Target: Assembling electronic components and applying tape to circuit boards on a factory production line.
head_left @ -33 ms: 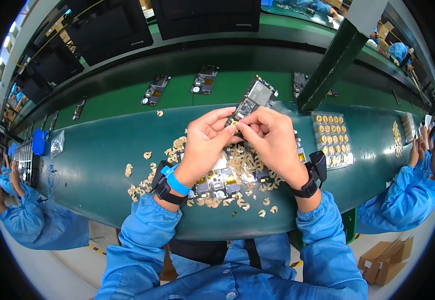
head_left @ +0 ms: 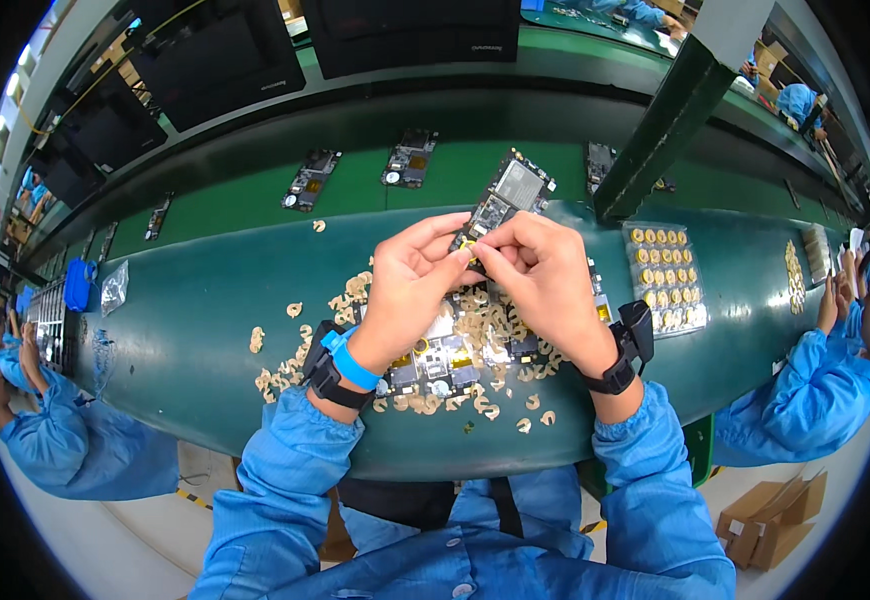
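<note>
Above the middle of the bench I hold a dark circuit board (head_left: 520, 184) tilted, its far end pointing up and to the right. My left hand (head_left: 407, 280) is closed on the board's near end, thumb on top. At that end, a small yellow ring-shaped part (head_left: 468, 244) shows between my thumbs. My right hand (head_left: 547, 280) pinches at this part, its fingertips almost meeting the left thumb. Beneath my hands lie more circuit boards (head_left: 452, 362), partly covered by a loose pile of small beige curved pieces (head_left: 482, 318).
A clear tray (head_left: 667, 318) with rows of round gold parts stands to the right. Several boards (head_left: 410, 160) lie on the green strip behind, near a slanted green post (head_left: 660, 140). A clear plastic bag (head_left: 115, 288) lies left. Co-workers in blue sit at both sides.
</note>
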Tool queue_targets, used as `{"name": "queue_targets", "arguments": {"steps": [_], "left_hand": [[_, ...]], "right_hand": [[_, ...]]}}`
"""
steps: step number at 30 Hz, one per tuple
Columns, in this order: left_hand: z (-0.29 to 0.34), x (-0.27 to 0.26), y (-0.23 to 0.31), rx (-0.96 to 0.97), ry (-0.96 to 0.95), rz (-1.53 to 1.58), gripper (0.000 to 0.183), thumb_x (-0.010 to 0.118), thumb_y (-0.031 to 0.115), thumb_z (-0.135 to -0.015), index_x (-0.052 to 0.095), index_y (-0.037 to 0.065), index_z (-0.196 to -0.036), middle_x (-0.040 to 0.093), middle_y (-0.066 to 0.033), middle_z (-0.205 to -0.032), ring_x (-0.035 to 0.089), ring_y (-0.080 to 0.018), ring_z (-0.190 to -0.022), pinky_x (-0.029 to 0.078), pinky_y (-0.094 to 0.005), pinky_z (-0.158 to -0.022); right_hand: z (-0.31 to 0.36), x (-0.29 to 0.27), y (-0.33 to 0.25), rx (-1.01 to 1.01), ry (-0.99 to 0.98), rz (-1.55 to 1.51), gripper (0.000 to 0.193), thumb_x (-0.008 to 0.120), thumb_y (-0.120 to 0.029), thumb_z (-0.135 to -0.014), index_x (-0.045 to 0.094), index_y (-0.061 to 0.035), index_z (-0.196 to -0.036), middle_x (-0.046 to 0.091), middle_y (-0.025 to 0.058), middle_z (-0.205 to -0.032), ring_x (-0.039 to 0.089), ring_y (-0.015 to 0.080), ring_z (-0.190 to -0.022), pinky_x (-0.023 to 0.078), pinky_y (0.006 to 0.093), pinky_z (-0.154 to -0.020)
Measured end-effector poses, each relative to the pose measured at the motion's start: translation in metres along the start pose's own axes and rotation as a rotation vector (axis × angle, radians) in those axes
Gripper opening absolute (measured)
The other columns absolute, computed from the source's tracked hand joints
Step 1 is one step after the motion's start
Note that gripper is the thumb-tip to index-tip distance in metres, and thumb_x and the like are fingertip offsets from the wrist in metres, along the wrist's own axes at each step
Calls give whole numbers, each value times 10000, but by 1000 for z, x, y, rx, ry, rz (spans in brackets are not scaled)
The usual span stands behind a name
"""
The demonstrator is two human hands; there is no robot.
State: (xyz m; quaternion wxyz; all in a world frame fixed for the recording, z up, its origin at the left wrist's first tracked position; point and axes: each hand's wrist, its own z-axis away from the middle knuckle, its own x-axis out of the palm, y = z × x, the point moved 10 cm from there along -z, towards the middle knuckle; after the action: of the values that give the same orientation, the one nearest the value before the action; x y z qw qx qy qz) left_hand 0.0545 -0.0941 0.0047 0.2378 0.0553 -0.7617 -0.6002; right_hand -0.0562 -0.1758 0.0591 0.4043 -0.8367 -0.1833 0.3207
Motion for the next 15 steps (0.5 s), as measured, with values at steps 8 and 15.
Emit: {"name": "queue_targets", "arguments": {"steps": [8, 15], "left_hand": [[-1, -4, -5, -38, 17, 53, 384, 565, -42, -1019, 506, -105, -1393, 695, -216, -1236, 721, -225, -1085, 639, -328, -910], [-1, -3, -7, -49, 8, 97, 379, 571, -38, -1017, 510, -99, -1386, 699, -214, -1231, 720, -225, -1089, 636, -335, -915]], "right_hand": [[-1, 2, -3, -37, -4, 40, 108, 753, -28, -876, 672, 43, -872, 633, 114, -747, 612, 205, -597, 478, 323, -563], [-1, 2, -1, -28, -15, 63, 100, 749, -26, -877, 677, 42, -885, 632, 117, -751, 619, 207, -610, 485, 329, -570]]}}
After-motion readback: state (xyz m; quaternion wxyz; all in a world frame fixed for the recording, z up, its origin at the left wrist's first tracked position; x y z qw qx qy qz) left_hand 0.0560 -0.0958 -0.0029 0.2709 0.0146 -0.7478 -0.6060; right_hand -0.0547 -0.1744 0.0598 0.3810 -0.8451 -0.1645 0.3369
